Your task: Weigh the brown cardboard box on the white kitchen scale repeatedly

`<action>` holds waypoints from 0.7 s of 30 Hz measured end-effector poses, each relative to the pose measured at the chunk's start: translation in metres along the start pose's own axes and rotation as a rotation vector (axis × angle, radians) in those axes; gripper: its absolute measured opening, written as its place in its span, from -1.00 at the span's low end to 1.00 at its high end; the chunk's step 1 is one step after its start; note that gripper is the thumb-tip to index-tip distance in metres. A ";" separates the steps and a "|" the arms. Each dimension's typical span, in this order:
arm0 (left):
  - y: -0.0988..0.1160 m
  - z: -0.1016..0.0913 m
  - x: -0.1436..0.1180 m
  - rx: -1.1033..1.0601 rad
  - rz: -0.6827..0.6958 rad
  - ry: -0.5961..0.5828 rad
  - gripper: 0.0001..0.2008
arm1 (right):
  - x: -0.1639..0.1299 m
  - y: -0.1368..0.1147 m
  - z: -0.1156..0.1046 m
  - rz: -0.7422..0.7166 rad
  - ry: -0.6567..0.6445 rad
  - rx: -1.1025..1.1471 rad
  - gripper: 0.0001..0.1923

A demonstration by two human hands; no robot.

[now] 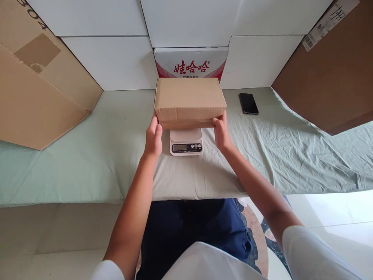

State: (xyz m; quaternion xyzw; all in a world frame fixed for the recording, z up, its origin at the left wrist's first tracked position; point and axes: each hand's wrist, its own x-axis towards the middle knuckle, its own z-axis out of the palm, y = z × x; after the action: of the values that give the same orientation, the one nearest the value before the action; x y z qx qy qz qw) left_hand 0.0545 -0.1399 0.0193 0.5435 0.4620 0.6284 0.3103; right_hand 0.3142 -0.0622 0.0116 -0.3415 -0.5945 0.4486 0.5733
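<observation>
**Two hands on one carton, over the scale**

Left hand [153, 139]: fingers pointing up and curled onto the near left lower corner of the cardboard box [190, 102], palm against its left end. Closed onto the carton, not around it.

Right hand [222, 132]: mirror position at the near right lower corner, thumb on the front face, fingers wrapped under or behind the edge (exact finger placement hidden by the box).

Box sits between the two hands, lid shut, long side facing the person, level. It is directly above the platform of the small white kitchen scale [186, 141]; whether its underside touches the platform or hovers just over it cannot be told from this angle. Scale display faces the person, reading not legible.

Scale stands on a pale green cloth [87, 163] covering the work surface. A black phone [248, 103] lies face up on the cloth, to the right of the box and apart from it. Behind the box, touching the white wall, a white carton with red print [190, 62]. Large brown cardboard sheets lean at far left [37, 89] and far right [329, 77].
</observation>
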 end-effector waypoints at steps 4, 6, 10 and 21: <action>-0.002 -0.003 -0.031 -0.010 0.050 -0.029 -0.07 | -0.035 -0.008 0.002 0.005 0.026 0.052 -0.32; -0.002 -0.004 -0.038 -0.036 0.032 -0.009 -0.08 | -0.042 -0.012 0.007 0.002 0.030 0.065 -0.31; -0.001 -0.003 -0.042 -0.075 0.013 0.011 -0.11 | -0.046 -0.014 0.013 0.014 0.025 0.046 -0.27; -0.008 -0.001 -0.040 -0.042 -0.020 0.085 -0.06 | -0.047 -0.007 0.013 0.006 0.002 -0.011 -0.18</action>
State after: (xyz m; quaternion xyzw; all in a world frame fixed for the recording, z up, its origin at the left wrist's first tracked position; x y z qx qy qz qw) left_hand 0.0614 -0.1726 -0.0042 0.5051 0.4667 0.6574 0.3082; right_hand 0.3074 -0.1100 0.0006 -0.3468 -0.5953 0.4470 0.5705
